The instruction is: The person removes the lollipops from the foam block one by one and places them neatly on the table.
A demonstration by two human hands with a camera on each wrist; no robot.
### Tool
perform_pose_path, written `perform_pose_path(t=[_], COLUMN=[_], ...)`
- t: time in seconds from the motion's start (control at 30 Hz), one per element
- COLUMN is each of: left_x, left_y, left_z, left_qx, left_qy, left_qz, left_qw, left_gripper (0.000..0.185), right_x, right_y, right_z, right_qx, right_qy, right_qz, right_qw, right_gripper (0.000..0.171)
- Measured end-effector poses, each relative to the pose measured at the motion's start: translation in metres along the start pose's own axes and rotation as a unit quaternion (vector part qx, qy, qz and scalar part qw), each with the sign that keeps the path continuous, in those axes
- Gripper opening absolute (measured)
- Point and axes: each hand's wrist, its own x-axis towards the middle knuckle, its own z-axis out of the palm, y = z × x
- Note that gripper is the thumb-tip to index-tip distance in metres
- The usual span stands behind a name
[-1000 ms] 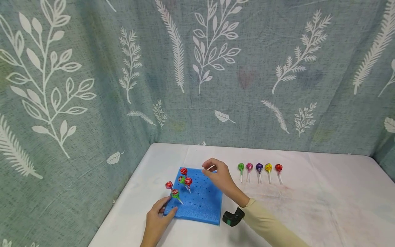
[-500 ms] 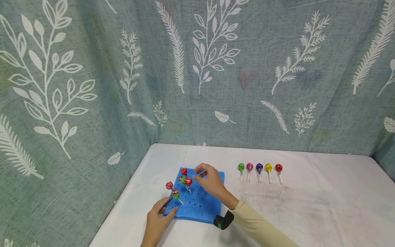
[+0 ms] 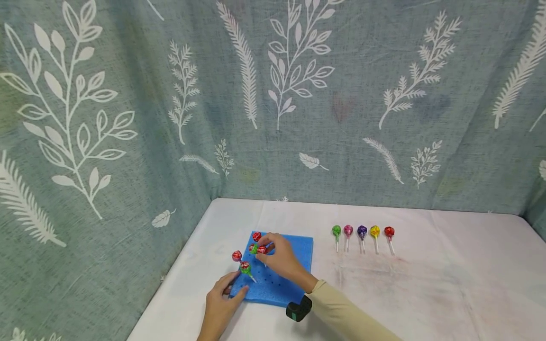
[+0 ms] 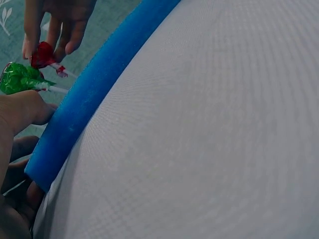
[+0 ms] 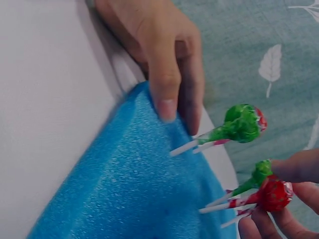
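Note:
A blue foam board (image 3: 294,274) with small holes lies on the table, with several wrapped lollipops standing in its left part. My left hand (image 3: 221,299) grips the board's near left corner, thumb on top and fingers at the side in the right wrist view. At the red lollipop (image 5: 275,193), my right hand (image 3: 281,259) has its thumb and fingers around the candy head; the stick still stands in the foam. A green lollipop (image 5: 262,171) is close beside it, near the thumb. Another green lollipop (image 3: 245,267) leans nearer my left hand, with a red-and-pink one (image 3: 236,255) behind it.
Right of the board a row of loose lollipops lies on the white tablecloth (image 3: 426,284): green (image 3: 336,230), pink (image 3: 348,230), purple (image 3: 362,231), yellow (image 3: 375,231) and red (image 3: 389,232). A leaf-patterned curtain (image 3: 341,118) hangs behind and to the left.
My right hand has moved left across the board, from its far right corner to the red lollipop, and its fingers now surround the candy. My left hand stays at the corner.

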Motion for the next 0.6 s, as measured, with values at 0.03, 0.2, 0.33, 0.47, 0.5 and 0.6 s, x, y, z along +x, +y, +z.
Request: perform_pose_path(t=[0.03, 0.2, 0.33, 0.47, 0.5, 0.6], left_x=[0.0000, 0.0001, -0.0005, -0.0008, -0.0007, -0.0002], left_y=[0.0002, 0.0016, 0.0014, 0.0016, 0.0015, 0.0008], left_z=[0.0001, -0.0007, -0.0025, -0.0025, -0.0020, -0.0001], left_qx=[-0.001, -0.003, -0.005, -0.010, -0.009, -0.007], left_qy=[-0.001, 0.001, 0.008, 0.004, 0.002, -0.001], left_qz=[0.000, 0.010, 0.011, 0.008, 0.008, 0.007], left_qw=[1.0000, 0.9999, 0.9999, 0.9999, 0.9999, 0.9999], left_gripper=[0.054, 0.053, 0.053, 0.054, 0.055, 0.055], right_x=[0.0000, 0.0000, 0.0000, -0.0016, -0.0020, -0.0032], right_y=[0.0013, 0.0034, 0.0037, 0.0059, 0.0064, 0.0078], right_z=[0.0011, 0.0053, 0.0073, 0.0075, 0.0071, 0.0057], right_qx=[-0.002, -0.010, -0.004, 0.012, 0.016, 0.021], right_qy=[0.001, 0.016, 0.018, 0.018, 0.020, 0.023], right_qz=[0.000, -0.001, -0.009, -0.008, -0.008, -0.014], right_qw=[1.000, 1.000, 1.000, 1.000, 1.000, 0.999], right_gripper=[0.019, 0.020, 0.022, 0.023, 0.023, 0.023])
